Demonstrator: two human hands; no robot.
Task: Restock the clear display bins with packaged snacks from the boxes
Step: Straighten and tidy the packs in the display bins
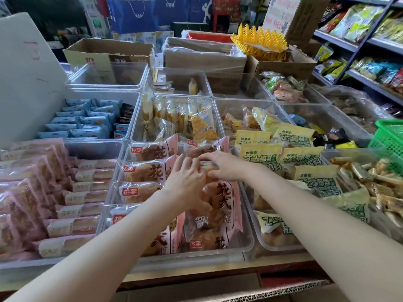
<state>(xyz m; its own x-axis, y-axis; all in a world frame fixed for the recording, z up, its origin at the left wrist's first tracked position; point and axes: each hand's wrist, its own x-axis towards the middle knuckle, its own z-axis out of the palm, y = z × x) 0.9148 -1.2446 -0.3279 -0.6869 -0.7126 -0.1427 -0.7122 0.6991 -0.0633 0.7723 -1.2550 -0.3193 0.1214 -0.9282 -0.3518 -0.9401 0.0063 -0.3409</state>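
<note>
Both hands reach into the clear bin (247,240) in the front middle, which holds several pink bread packs (142,168) with red labels. My left hand (187,184) lies with spread fingers on a pink pack (218,205) standing on end at the bin's right side. My right hand (224,165) comes from the right and curls its fingers over the top edge of a pack just behind. The pack under both hands is partly hidden.
A bin of pink striped packs (72,199) sits left, yellow-green packs (305,162) right. Blue packs (85,120) and pale cake packs (181,118) fill bins behind. Cardboard boxes (106,53) stand at the back, a green basket (390,138) and shelves (357,46) at right.
</note>
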